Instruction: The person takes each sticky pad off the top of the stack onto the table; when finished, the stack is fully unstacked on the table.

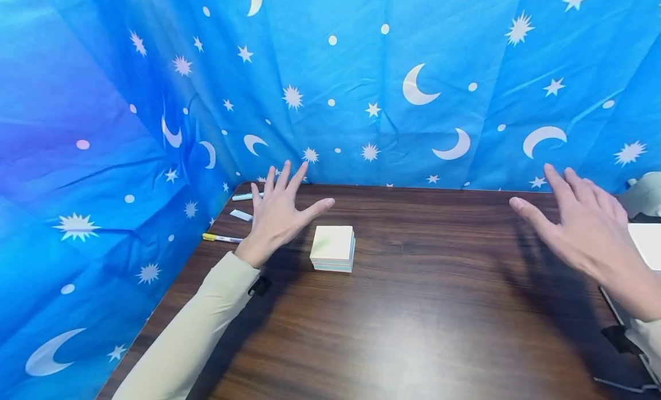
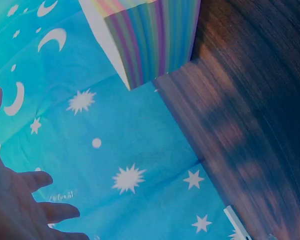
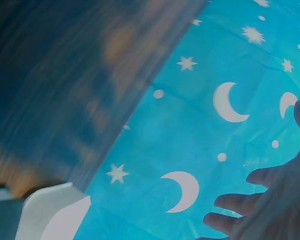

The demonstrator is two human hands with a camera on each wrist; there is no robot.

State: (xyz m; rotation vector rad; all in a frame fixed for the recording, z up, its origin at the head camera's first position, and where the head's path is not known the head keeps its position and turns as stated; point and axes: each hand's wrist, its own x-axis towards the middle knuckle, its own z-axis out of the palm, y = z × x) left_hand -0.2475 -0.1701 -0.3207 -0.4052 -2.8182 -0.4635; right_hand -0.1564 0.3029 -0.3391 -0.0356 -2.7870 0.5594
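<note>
Up over the table, both hands spread wide

Behind and to the left, a big blue cloth [image 1: 361,90] with white moons and stars. Below, a dark wood table [image 1: 423,308]. Over its right side, right hand [image 1: 588,233], fingers straight and apart, holding nothing. Over its left side, left hand [image 1: 279,216], fingers fanned out, holding nothing. Just right of that hand, on the table, a small block of coloured paper [image 1: 333,248]. Further left, a yellow pen [image 1: 222,238] and a light blue pen [image 1: 242,197].
</note>
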